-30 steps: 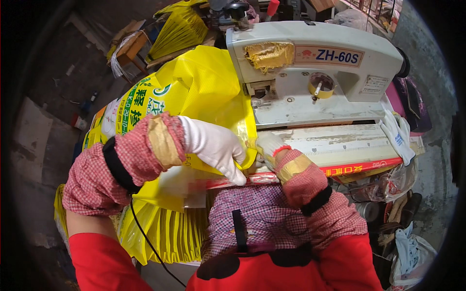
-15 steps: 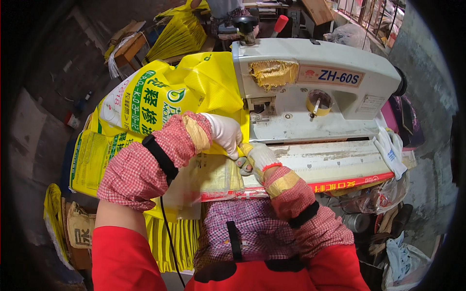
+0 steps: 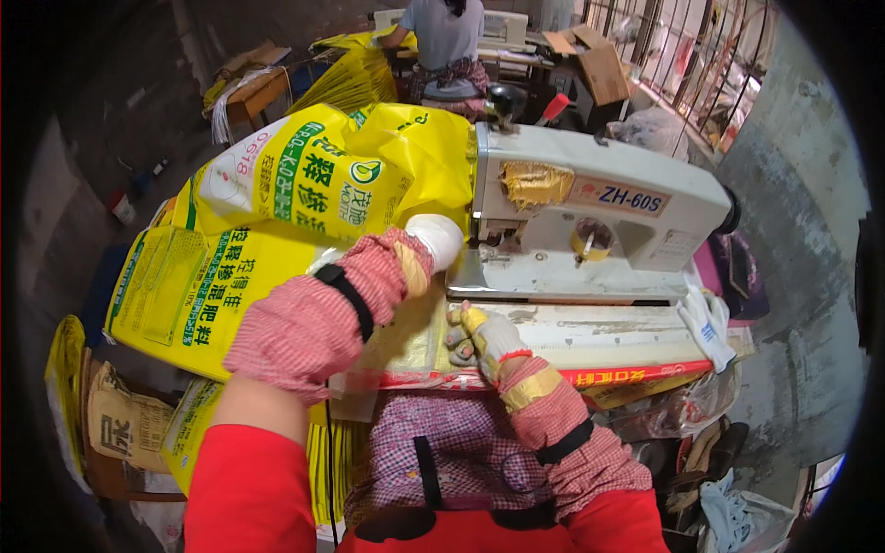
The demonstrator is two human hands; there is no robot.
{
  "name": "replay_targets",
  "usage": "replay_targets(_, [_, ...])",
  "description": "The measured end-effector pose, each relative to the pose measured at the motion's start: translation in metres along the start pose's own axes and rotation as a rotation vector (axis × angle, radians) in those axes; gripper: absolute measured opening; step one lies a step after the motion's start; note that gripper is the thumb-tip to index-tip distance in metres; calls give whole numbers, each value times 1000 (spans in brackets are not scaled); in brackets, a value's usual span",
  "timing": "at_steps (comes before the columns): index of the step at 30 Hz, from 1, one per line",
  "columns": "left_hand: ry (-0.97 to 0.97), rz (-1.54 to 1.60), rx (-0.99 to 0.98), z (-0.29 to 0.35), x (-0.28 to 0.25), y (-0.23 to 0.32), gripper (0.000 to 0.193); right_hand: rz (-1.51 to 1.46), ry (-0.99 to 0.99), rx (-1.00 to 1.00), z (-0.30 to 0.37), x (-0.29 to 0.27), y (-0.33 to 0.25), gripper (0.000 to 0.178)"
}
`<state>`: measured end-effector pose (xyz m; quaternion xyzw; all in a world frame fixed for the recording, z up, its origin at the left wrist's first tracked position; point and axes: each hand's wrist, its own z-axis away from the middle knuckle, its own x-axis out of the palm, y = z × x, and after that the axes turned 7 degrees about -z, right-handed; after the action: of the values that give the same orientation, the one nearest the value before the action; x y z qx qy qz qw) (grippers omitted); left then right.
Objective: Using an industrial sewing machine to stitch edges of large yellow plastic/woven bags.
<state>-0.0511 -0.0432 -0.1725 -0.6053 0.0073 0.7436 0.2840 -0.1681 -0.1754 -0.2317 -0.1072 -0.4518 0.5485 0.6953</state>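
A large yellow printed woven bag [image 3: 406,152] lies bunched against the left end of a grey-white sewing machine [image 3: 599,175]. My left hand [image 3: 435,241], in a white glove, is at the bag's edge just left of the needle area. Its fingers are bent down out of sight, so its hold cannot be made out. Over the front left part of the pale machine bed [image 3: 590,332] is my right hand [image 3: 484,339]. Its glove leaves the fingertips bare and has yellow wrapping on one finger. The fingers are loosely curled and apart from the thumb, with nothing seen between them.
More flat yellow bags [image 3: 175,295] lie to the left. A white glove [image 3: 706,327] rests on the bed's right end. Below the table's right side hang plastic bags [image 3: 687,405]. Another person [image 3: 449,46] works at the far side, near a cardboard box [image 3: 599,69].
My hands, close together at the bag's edge before, have parted. The left is up by the needle area; the right is off the bag, lower on the bed. The view has shifted, showing the other person more.
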Motion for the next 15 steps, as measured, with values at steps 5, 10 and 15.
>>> replay_targets(5, [1213,-146,-434,-38,58,-31,19,418,-92,-270,18,12,12,36])
replay_targets(10, [223,90,4,73,8,-42,16,1286,114,-723,34,31,-13,65])
replay_targets(15, [165,-175,66,208,-60,-54,11,1573,165,-1269,-13,54,-25,73])
